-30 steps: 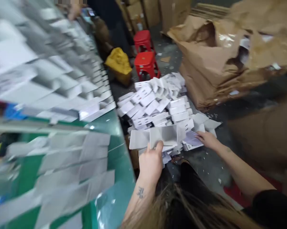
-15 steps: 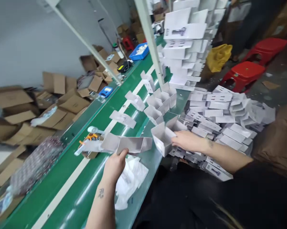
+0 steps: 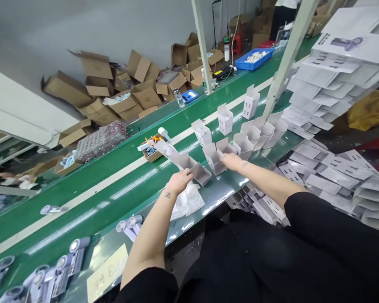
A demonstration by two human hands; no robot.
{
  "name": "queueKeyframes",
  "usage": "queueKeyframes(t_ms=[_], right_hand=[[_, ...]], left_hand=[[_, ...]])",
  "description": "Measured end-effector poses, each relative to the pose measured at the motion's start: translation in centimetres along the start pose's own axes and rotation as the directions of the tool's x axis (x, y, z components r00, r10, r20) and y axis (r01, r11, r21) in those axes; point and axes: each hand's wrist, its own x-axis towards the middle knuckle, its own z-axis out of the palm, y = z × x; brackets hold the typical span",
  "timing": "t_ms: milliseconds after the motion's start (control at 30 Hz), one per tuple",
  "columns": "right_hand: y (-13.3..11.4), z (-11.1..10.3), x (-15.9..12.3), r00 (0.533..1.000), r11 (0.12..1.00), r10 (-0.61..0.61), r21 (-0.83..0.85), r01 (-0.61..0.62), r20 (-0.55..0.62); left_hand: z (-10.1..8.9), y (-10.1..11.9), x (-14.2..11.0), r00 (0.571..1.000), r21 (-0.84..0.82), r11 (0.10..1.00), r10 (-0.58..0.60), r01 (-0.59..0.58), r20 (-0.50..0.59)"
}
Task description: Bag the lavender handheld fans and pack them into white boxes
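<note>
My left hand [image 3: 180, 181] is closed on the side of an open white carton [image 3: 200, 171], which lies tilted with its mouth toward me. My right hand [image 3: 232, 161] has its fingers closed on the rim of an upright open white carton [image 3: 214, 161]; a second open carton [image 3: 225, 147] stands right behind that hand. Further open cartons [image 3: 261, 132] stand in a row beyond it. Crumpled white plastic bags [image 3: 189, 200] lie under my left hand. A small brown box [image 3: 154, 155] with orange and white pieces sits left of the tilted carton.
Several filled white cartons [image 3: 225, 120] stand on the green conveyor belt [image 3: 120, 181]. Pale purple handheld fans [image 3: 61, 269] lie at the lower left beside a yellow paper [image 3: 107, 273]. Stacked white cartons [image 3: 328, 75] rise at the right, near a metal post [image 3: 287, 63].
My view has swung left, bringing the handheld fans into sight. The right-hand carton now stands closer to the row, and the left-hand carton is tipped down toward the right.
</note>
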Motion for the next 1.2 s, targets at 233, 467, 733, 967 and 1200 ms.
queueKeyframes(t_ms=[233, 467, 733, 967, 1200], right_hand=[[-1.0, -1.8, -2.4, 0.992, 0.993, 0.083, -0.074, -0.090, -0.093], [-6.6, -1.1, -1.8, 0.886, 0.932, -0.360, -0.152, 0.328, -0.294], [-6.3, 0.9, 2.1, 0.922, 0.948, -0.314, -0.127, 0.291, -0.225], [-6.9, 0.0, 3.1, 0.938, 0.959, -0.268, -0.152, 0.239, -0.221], [-7.3, 0.2, 3.1, 0.941, 0.955, -0.270, -0.182, 0.235, -0.203]], left_hand=[[-0.4, 1.1, 4.6, 0.999, -0.083, 0.996, -0.044, 0.044, 0.005], [0.5, -0.2, 2.0, 0.919, -0.434, 0.847, -0.382, 0.308, -0.094], [1.7, 1.2, -6.4, 0.710, -0.600, 0.679, -0.660, 0.423, -0.246], [3.9, 6.8, -6.3, 0.916, -0.460, 0.846, -0.373, 0.271, -0.147], [2.9, 6.4, -1.3, 0.925, -0.424, 0.838, -0.380, 0.343, -0.004]])
